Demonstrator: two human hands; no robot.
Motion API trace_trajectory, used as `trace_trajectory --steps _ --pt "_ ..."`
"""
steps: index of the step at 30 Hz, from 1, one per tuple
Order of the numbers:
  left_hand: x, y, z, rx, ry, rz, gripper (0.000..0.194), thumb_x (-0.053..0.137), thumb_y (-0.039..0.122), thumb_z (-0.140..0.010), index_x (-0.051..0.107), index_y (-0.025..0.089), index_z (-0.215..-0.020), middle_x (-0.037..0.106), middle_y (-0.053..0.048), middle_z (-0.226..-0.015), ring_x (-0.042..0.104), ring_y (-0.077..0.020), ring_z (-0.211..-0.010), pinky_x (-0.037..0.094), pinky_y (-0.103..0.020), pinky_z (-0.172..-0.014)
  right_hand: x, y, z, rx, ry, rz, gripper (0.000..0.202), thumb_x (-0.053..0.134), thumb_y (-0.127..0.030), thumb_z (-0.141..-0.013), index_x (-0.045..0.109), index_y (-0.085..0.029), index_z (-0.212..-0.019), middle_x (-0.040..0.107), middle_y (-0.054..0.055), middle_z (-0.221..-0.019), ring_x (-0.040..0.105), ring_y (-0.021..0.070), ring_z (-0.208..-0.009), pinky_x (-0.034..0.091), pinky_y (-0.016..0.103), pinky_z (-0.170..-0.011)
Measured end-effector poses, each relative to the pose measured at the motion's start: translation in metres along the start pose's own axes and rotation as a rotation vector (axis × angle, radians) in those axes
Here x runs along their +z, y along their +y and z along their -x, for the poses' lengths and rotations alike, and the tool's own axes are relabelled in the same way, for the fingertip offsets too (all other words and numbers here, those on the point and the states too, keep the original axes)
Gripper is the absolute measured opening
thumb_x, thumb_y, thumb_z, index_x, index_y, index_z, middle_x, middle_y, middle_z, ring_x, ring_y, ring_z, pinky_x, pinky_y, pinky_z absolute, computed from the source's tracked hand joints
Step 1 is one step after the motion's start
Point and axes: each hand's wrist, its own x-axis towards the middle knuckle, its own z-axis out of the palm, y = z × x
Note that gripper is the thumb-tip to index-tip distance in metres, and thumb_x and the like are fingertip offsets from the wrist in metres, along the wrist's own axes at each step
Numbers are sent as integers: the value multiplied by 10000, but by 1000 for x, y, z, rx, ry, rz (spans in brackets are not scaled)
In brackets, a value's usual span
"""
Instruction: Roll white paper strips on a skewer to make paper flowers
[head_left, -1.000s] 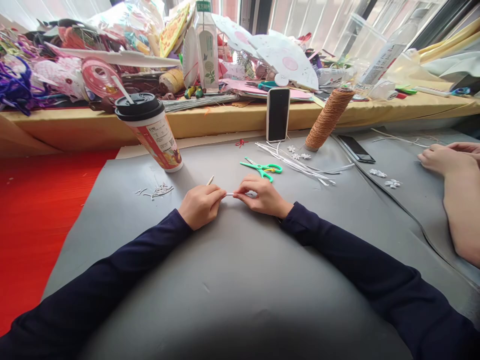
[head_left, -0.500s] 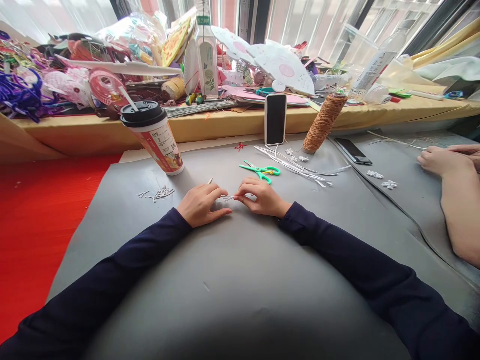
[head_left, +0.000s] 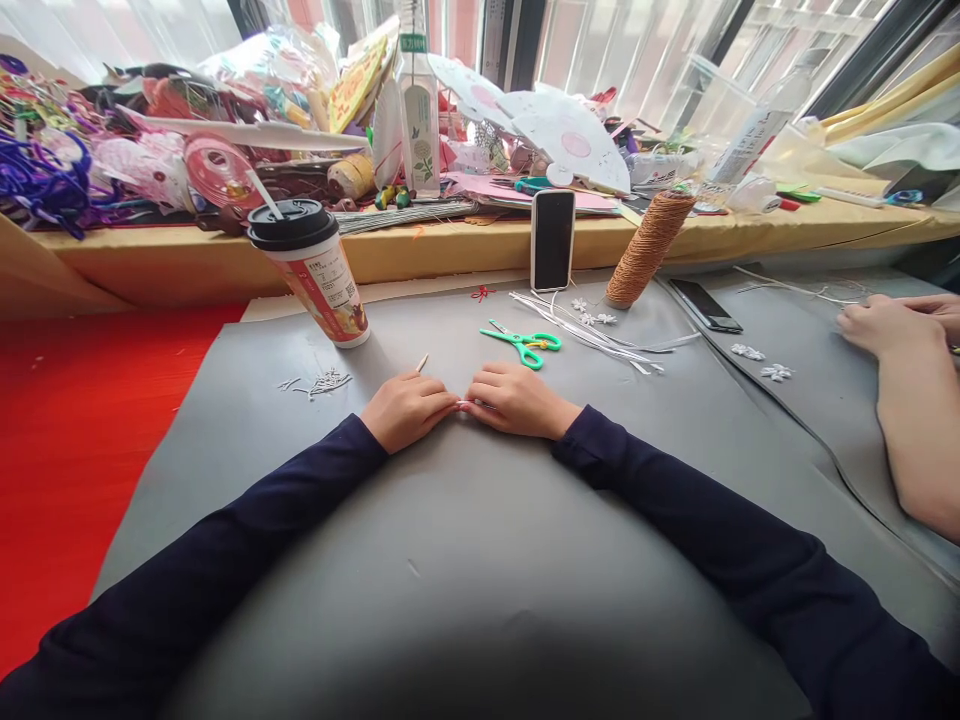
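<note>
The left hand [head_left: 409, 410] has just drawn its spread fingers together again, so a thin white piece [head_left: 463, 404] is now pinched from both sides, its other end in the right hand's [head_left: 521, 400] narrow grip, mid-frame above the grey bench [head_left: 465, 560]. A pointed stick [head_left: 423, 363] pokes out behind the left knuckles; whether it's held, I can't tell. Just beyond the right hand lie green scissors [head_left: 514, 337], then long white strips [head_left: 592, 333]; cut bits [head_left: 327, 382] sit off to the left. Up top, the clear bottle's [head_left: 420, 130] green band seems to read 东方树叶. The cup's [head_left: 330, 290] label is too small to read from here.
</note>
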Motion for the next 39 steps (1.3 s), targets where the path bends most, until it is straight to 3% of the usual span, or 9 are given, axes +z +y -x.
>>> trace_trajectory --steps 14,21,31,39 --pt "-4 3 1 36 -56 -18 224 407 271 -844 622 215 -870 607 -11 -703 506 -112 -607 359 -258 -620 -2 4 1 -120 -88 257 342 277 -351 -896 484 -157 -705 535 42 -712 393 142 -686 247 289 -643" --pt "-5 6 0 2 -77 3 243 396 299 -847 620 204 -846 592 -15 -695 509 -117 -618 357 -258 -618 0 3 0 -136 -103 230 326 246 -277 -906 479 -158 -711 532 38 -698 384 139 -673 239 283 -633" --pt "-6 6 -2 -141 -151 221 258 391 340 -840 600 189 -826 568 -14 -704 514 -106 -631 376 -224 -595 -1 3 0 -121 -120 171 326 247 -278 -906 479 -155 -712 525 37 -695 382 136 -675 251 279 -644" --pt "-10 11 -5 -120 -233 150 234 336 324 -857 492 162 -794 537 -22 -734 497 -117 -622 367 -232 -554 0 2 0 -110 -131 161 337 239 -313 -908 476 -157 -725 524 39 -697 394 141 -676 264 276 -644"
